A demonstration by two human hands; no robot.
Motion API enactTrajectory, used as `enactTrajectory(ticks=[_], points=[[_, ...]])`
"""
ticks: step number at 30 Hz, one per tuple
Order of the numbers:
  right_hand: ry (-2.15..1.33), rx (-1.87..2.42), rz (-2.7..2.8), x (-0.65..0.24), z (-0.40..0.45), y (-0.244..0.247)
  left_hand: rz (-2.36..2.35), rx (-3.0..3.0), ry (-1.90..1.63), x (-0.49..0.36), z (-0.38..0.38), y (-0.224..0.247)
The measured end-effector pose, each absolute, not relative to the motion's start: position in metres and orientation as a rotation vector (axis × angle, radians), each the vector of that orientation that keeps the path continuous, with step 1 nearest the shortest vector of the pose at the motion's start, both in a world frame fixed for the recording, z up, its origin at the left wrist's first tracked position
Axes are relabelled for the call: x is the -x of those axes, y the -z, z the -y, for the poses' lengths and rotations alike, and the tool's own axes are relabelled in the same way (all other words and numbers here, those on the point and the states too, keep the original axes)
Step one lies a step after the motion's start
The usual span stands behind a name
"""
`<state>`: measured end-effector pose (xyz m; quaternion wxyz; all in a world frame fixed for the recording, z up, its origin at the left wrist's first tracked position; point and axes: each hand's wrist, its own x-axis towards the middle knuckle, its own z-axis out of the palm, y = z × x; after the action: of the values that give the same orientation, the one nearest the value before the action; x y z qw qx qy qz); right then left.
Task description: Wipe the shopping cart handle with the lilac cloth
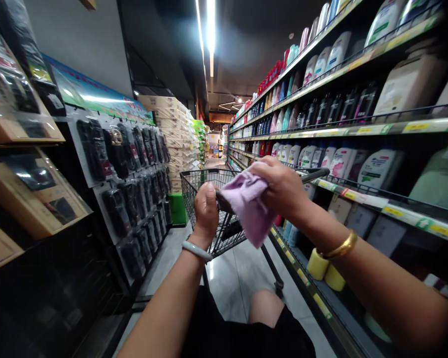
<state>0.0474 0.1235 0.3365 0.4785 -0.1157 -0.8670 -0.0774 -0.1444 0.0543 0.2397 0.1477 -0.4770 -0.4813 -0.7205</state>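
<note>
The purple cloth (252,211) is bunched at the handle (318,173) of the shopping cart (189,191), gripped in the right hand (283,186), whose fingers close on it; whether they also enclose the bar is hidden. For even contact, press the cloth snugly around the bar while the left hand (206,209), curled around the handle's left end with thumb up, steadies the cart. Both forearms extend forward, the right slanting inward.

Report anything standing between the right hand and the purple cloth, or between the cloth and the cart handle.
Nothing visible: the right hand holds the purple cloth directly, and the cloth appears to rest against the cart handle.
</note>
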Motion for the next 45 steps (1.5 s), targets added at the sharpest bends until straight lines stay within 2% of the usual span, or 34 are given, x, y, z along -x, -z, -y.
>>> enactTrajectory(ticks=[3, 6, 8, 11, 14, 20, 24, 28, 31, 33, 36, 39, 45], points=[[0.150, 0.383, 2.036, -0.056, -0.132, -0.329, 1.386, 1.376, 2.142, 0.144, -0.055, -0.236], [0.085, 0.168, 2.132, -0.050, -0.133, -0.336, 1.402, 1.386, 2.123, 0.145, -0.052, -0.237], [0.078, 0.095, 2.244, -0.046, -0.138, -0.345, 1.415, 1.403, 2.023, 0.146, -0.046, -0.242], [0.075, 0.209, 2.384, -0.047, -0.145, -0.354, 1.452, 1.367, 1.803, 0.146, -0.029, -0.256], [0.054, 0.168, 2.347, -0.052, -0.140, -0.351, 1.427, 1.346, 1.786, 0.134, -0.013, -0.273], [0.383, 0.231, 2.157, -0.068, -0.118, -0.348, 1.407, 1.617, 1.711, 0.107, -0.010, -0.291], [0.457, 0.127, 2.233, -0.081, -0.115, -0.360, 1.425, 1.691, 1.657, 0.109, -0.017, -0.285], [0.324, -0.113, 2.387, -0.090, -0.104, -0.361, 1.348, 1.675, 1.627, 0.112, -0.020, -0.280], [-0.033, -0.191, 2.505, -0.092, -0.103, -0.362, 1.352, 1.663, 1.625, 0.110, -0.021, -0.279], [-0.226, -0.096, 2.492, -0.089, -0.107, -0.365, 1.368, 1.647, 1.623, 0.107, -0.021, -0.278], [-0.113, 0.063, 2.374, -0.073, -0.112, -0.367, 1.358, 1.621, 1.656, 0.105, -0.021, -0.278], [0.049, 0.011, 2.351, -0.056, -0.115, -0.361, 1.354, 1.602, 1.719, 0.106, -0.020, -0.277], [0.048, -0.109, 2.575, -0.065, -0.139, -0.351, 1.375, 1.542, 1.804, 0.112, -0.016, -0.277]])
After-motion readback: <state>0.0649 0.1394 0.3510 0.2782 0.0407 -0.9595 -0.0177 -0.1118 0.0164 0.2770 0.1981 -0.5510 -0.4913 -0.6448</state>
